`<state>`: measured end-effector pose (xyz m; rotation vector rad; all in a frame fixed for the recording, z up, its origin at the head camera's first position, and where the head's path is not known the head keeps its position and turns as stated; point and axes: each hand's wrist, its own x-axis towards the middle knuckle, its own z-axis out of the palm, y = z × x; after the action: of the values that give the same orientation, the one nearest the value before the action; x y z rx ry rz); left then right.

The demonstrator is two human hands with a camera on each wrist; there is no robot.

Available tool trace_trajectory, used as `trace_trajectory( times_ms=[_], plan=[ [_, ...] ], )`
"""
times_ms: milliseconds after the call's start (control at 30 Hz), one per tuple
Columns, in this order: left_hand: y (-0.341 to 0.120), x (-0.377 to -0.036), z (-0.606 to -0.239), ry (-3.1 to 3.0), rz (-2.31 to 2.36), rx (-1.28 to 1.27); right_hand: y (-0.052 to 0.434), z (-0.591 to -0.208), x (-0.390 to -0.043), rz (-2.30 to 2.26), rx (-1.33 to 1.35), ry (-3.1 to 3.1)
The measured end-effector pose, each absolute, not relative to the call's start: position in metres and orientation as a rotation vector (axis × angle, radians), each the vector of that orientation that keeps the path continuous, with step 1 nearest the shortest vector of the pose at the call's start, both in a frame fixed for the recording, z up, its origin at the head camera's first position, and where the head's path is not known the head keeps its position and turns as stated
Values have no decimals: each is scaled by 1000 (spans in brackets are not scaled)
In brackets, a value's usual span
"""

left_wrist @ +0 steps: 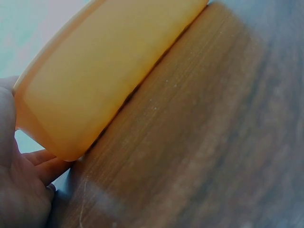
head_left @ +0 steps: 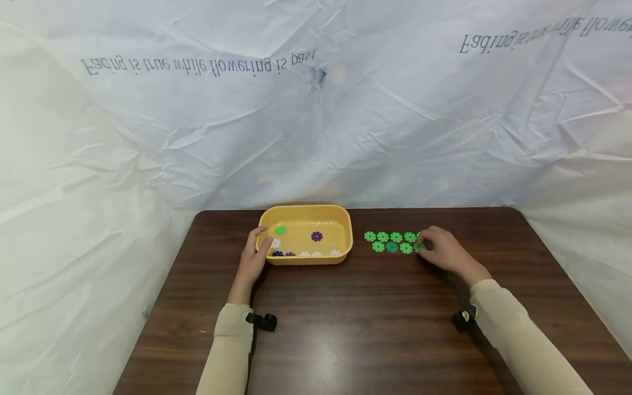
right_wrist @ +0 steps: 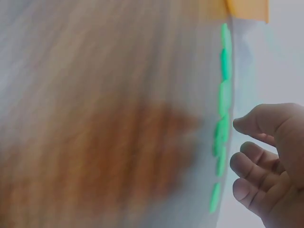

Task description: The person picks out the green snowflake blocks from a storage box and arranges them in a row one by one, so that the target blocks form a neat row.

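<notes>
My left hand (head_left: 254,262) grips the left end of a yellow plastic basin (head_left: 303,261), thumb over the rim and fingers around the outer wall. The left wrist view shows the basin's side wall (left_wrist: 90,71) close to the table. To the right of the basin, green notched plastic discs (head_left: 382,236) lie in two rows, with one darker teal disc (head_left: 391,247) in the front row. My right hand (head_left: 439,248) is over the right end of these rows and partly hides the discs there. In the right wrist view its thumb and fingers stand apart with nothing between them.
Inside the basin are a light green disc (head_left: 280,230), a purple disc (head_left: 316,236), a white disc (head_left: 275,243) and several more along the near wall. The brown wooden table (head_left: 316,318) ends at a hanging white sheet (head_left: 316,137).
</notes>
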<state>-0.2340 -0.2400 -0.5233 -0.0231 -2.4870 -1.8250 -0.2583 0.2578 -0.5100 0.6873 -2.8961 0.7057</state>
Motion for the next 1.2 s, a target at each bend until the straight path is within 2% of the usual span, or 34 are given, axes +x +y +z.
trace_trajectory(
  times_ms=[133, 500, 767, 1200],
  plan=[
    [-244, -243, -544, -2457, -1790, -33, 235, -490, -261, 706, 762, -2849],
    [-243, -241, -547, -2470, -1778, 31, 136, -454, -282, 802, 1021, -2776],
    [-240, -240, -546, -2452, -1782, 37, 65, -454, -300, 786, 1204, -2820],
    [-241, -234, -546, -2464, -1787, 45, -32, -488, -307, 530, 1328, -2997]
  ],
)
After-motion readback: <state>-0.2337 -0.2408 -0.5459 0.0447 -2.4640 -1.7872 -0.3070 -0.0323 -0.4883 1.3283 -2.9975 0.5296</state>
